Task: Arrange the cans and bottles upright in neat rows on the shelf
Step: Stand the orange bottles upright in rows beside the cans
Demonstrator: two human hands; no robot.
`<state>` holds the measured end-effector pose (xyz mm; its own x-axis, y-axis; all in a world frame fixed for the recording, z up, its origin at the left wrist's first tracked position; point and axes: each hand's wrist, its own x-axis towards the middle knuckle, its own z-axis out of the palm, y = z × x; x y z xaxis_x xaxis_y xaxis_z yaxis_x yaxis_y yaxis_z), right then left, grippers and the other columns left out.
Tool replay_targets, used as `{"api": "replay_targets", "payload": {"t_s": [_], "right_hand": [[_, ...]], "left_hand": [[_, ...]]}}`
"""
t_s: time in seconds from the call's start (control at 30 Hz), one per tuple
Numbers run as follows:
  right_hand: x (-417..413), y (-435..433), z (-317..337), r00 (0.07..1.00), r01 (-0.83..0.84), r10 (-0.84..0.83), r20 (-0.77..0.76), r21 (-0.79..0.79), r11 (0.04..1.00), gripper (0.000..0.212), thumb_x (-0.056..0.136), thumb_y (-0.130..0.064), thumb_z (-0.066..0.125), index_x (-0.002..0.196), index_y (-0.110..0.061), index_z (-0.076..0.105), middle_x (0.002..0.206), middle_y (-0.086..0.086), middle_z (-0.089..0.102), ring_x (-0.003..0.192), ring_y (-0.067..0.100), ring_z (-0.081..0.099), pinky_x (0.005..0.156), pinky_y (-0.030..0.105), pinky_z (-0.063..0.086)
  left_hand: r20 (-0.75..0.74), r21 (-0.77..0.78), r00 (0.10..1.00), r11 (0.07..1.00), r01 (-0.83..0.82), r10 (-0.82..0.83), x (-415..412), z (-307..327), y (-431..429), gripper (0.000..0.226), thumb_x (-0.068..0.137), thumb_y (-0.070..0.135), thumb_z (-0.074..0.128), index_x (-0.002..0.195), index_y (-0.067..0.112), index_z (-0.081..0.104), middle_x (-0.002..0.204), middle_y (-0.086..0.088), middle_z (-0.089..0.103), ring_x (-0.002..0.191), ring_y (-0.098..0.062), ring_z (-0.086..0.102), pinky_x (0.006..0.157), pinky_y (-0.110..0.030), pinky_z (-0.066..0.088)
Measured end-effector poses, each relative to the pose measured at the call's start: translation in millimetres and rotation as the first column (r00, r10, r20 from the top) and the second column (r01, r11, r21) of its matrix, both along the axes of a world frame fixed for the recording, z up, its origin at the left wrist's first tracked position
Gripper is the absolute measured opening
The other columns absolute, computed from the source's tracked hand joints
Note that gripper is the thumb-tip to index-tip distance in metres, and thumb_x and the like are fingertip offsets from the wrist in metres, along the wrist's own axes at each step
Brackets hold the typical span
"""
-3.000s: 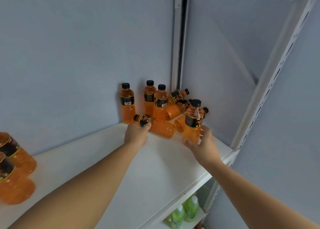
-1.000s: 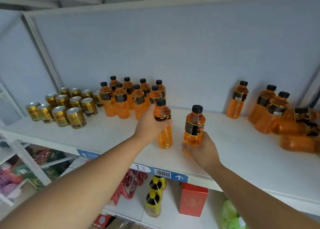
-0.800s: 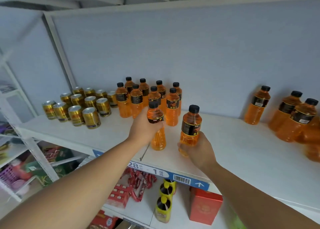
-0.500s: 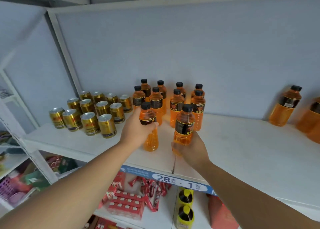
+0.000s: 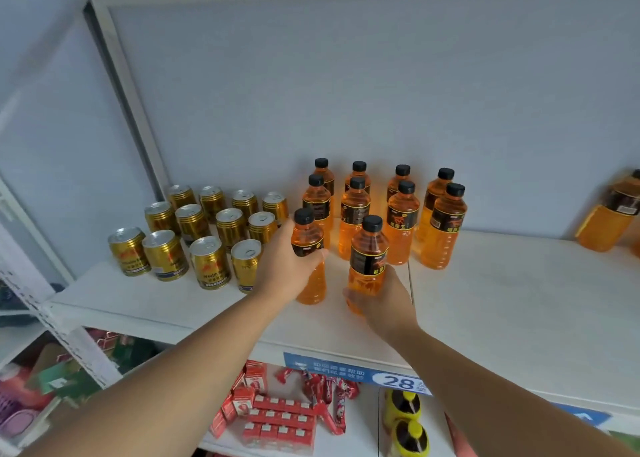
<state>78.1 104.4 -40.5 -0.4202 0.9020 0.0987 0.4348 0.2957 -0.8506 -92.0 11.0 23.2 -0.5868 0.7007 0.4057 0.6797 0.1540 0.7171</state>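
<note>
Left grip point(image 5: 284, 268) wraps left bottle point(image 5: 307, 233) mid-body; right grip point(image 5: 384, 306), right bottle point(image 5: 369, 254) base.

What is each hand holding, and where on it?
Left hand grips the left bottle at its label; right hand grips the right bottle around its lower body.

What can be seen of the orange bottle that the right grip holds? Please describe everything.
The orange bottle looks like clear plastic filled with orange liquid. It has a black cap and a black label with orange print around its upper body. It is upright, in front of two rows of like bottles on the white shelf. The right grip curls around its lower part and hides the base, so contact with the shelf cannot be told.
</note>
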Motion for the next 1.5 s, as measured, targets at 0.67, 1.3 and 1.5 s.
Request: {"api": "replay_targets", "payload": {"t_s": [0.67, 1.3, 1.5], "right_hand": [[-40, 24, -23, 0.999, -0.021, 0.021, 0.024, -0.006, 1.000, 0.064, 0.081, -0.049, 0.077, 0.134, -0.042, 0.042, 0.113, -0.020, 0.058, 0.095, 0.006, 0.059, 0.073, 0.019, 0.044], [-42, 36, -25, 0.998, -0.045, 0.046, 0.040, -0.019, 0.999, 0.072, 0.081, -0.045, 0.078, 0.140, -0.037, 0.038, 0.132, -0.009, 0.059, 0.102, 0.008, 0.056, 0.080, 0.022, 0.045], [-43, 36, -23, 0.996, -0.052, 0.053, 0.076, -0.012, 0.999, 0.070, 0.084, -0.045, 0.076, 0.141, -0.036, 0.037, 0.135, -0.006, 0.058, 0.113, 0.017, 0.060, 0.082, 0.025, 0.047]], "left_hand": [[0.027, 0.037, 0.994, 0.993, 0.109, -0.110, -17, -6, 21, 0.072, 0.089, 0.047, 0.074, 0.150, 0.035, 0.037, 0.143, 0.010, 0.056, 0.132, -0.011, 0.054, 0.105, -0.039, 0.052], [0.020, 0.045, 0.994, 0.993, 0.106, -0.107, -20, -9, 30, 0.073, 0.088, 0.047, 0.074, 0.150, 0.036, 0.037, 0.145, 0.013, 0.055, 0.135, -0.011, 0.052, 0.104, -0.035, 0.051], [0.027, 0.034, 0.993, 0.993, 0.113, -0.114, -19, -7, 31, 0.067, 0.089, 0.045, 0.074, 0.145, 0.036, 0.038, 0.142, 0.012, 0.057, 0.132, -0.012, 0.054, 0.101, -0.036, 0.053]]}}
